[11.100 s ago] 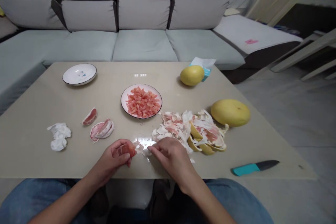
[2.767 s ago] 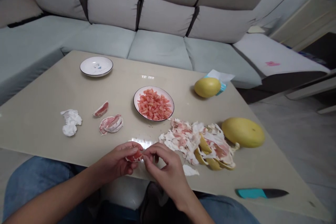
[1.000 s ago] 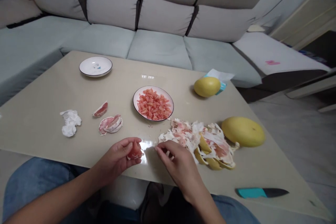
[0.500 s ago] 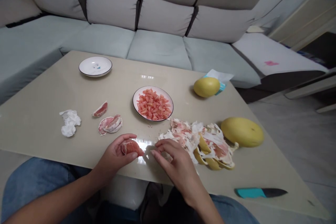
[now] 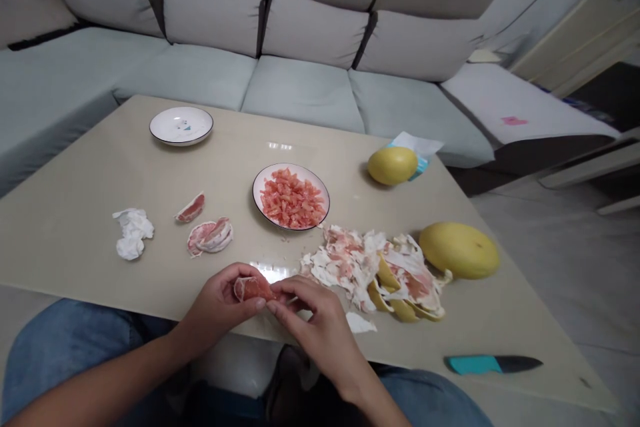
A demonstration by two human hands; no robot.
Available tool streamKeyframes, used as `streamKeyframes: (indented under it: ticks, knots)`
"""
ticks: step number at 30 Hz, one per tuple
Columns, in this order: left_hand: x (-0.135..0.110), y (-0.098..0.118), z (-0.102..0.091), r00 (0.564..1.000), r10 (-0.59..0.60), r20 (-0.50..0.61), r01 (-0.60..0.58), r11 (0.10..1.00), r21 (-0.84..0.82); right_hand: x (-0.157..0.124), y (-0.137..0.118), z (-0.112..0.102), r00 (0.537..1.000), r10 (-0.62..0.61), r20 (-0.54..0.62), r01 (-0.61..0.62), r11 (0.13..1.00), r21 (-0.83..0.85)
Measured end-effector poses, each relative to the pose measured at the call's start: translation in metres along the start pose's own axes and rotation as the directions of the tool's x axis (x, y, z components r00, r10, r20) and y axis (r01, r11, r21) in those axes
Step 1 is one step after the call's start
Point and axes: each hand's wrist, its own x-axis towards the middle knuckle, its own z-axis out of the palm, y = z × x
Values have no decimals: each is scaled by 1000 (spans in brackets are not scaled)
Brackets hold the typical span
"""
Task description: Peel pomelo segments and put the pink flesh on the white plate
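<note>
2 hands (left (image 5: 219,308), right (image 5: 315,328)) pinch pomelo segment (image 5: 253,289).

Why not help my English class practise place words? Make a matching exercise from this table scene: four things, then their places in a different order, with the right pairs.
Things:
1. pomelo segment
2. pomelo pulp pieces
3. knife with a teal handle
4. crumpled tissue

Places:
A. on the left of the beige tabletop
B. in the left hand, with the right hand close against it
C. on a white plate with a dark rim
D. near the tabletop's front right edge

Pairs: 1-B, 2-C, 3-D, 4-A
</note>
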Motion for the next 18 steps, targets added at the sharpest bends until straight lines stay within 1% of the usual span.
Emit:
streamKeyframes:
  ticks: [4, 10, 13, 15, 18]
  knots:
    - [0, -2, -1, 1000, -23, -3, 23, 1000, 3, 0, -1, -2, 997, 68, 30, -70, 995, 66]
    - [1, 0, -2, 999, -39, -7, 38, 999, -2, 1, -1, -3, 991, 127, 48, -133, 981, 139]
    - [1, 1, -3, 998, -65, 4, 66, 998, -22, 2, 2, -5, 978, 180, 107, -201, 954, 224]
    - [2, 1, -3, 996, -86, 4, 86, 996, -30, 4, 5, -7, 963, 212, 167, -254, 919, 302]
    - [2, 1, -3, 995, -102, -1, 102, 994, -39, 6, 10, -10, 943, 226, 245, -310, 865, 394]
